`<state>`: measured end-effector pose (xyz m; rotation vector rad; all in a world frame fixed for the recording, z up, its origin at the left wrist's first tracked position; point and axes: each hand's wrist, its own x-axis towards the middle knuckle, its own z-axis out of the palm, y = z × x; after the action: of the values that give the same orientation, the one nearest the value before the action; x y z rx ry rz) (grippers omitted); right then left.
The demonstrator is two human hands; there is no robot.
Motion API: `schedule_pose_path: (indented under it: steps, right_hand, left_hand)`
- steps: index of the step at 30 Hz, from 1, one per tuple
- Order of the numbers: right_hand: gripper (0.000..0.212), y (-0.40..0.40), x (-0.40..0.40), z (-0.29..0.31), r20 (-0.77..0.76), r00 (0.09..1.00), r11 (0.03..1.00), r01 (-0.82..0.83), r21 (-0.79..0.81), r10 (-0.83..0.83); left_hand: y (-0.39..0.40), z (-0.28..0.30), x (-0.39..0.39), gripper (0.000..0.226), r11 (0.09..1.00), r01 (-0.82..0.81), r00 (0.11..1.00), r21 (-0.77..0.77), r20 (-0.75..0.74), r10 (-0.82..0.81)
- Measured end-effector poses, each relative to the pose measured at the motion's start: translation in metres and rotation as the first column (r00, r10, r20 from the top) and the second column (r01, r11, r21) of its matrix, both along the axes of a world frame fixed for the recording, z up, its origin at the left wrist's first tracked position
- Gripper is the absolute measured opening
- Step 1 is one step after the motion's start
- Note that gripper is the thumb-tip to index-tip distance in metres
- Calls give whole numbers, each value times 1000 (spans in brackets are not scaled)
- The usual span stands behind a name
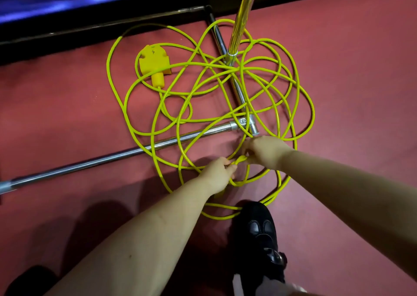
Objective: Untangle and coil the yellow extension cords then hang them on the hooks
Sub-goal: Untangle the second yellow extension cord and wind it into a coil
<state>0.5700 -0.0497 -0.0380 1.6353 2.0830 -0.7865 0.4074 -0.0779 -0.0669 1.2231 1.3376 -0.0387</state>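
— Two hands in view, both low over the red floor [67, 115]. State them.
— Left hand [217, 171] reaches forward, arm extended, fingers pinched closed on a twisted section of the yellow extension cord [126, 92]. Right hand [262, 150] sits just beside it, arm coming in from the right, fingers likewise closed on the same twist. The knot is held between the two hands, just above the floor.
— Location of the cord?
— Spread on the floor in many overlapping loops, tangled, draped across the chrome rack base [90, 162]. Nearest loops reach the black shoe [259, 228] at the bottom of the view and touch its toe.
— Count of items.
— One yellow socket block [153, 61] with its stub, lying at the upper left of the tangle. Whether the loops belong to one cord or several, I cannot tell. One upright chrome pole [239, 22] rises from the base. Two floor bars of the rack meet at a joint close to the right hand.
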Motion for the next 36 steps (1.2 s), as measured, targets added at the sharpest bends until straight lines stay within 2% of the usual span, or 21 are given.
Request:
schedule_pose_path:
  steps: [4,6,8,11,16,19,22,25,27,29,30,33,36]
  right_hand:
    - [30,9,-12,31,-106,992,996,68,56,-62]
    - [27,13,-22,59,-176,982,994,85,75,-71]
    - [21,17,-35,94,-276,956,989,124,79,-98]
    - [22,17,-54,149,-439,891,977,180,117,-112]
    - [28,6,-96,234,-664,736,933,318,169,-131]
    - [25,-8,-126,282,-807,564,901,422,98,-177]
    - [28,-24,-154,329,-860,501,867,466,174,-96]
    - [30,-44,-183,362,-904,423,853,492,175,-59]
    - [25,-61,-201,373,-943,328,865,488,116,-58]
    - [16,-76,-215,377,-973,228,871,485,73,-46]
    - [13,-83,-219,376,-978,209,865,495,80,-29]
    - [12,-97,-224,372,-981,193,834,544,94,-15]
    - [11,-100,-220,368,-980,197,827,556,83,-34]
  left_hand:
    - [16,32,-25,21,991,-28,1000,134,12,26]
    - [25,58,-40,25,980,-52,998,193,50,43]
    - [34,90,-58,26,964,-92,993,251,98,70]
    - [41,145,-86,13,925,-191,974,328,182,137]
    - [31,234,-130,13,738,-290,957,609,201,210]
    - [19,284,-153,31,516,-296,951,804,199,236]
    - [-3,337,-173,9,433,-422,902,796,324,284]
    - [-32,373,-187,13,305,-554,828,775,472,303]
    - [-47,385,-195,16,247,-582,806,775,508,304]
    - [-59,389,-202,14,228,-574,810,786,505,298]
    - [-64,388,-204,11,227,-571,814,789,505,288]
    - [-75,379,-208,9,253,-604,790,756,524,317]
    - [-75,378,-207,13,280,-684,723,674,575,383]
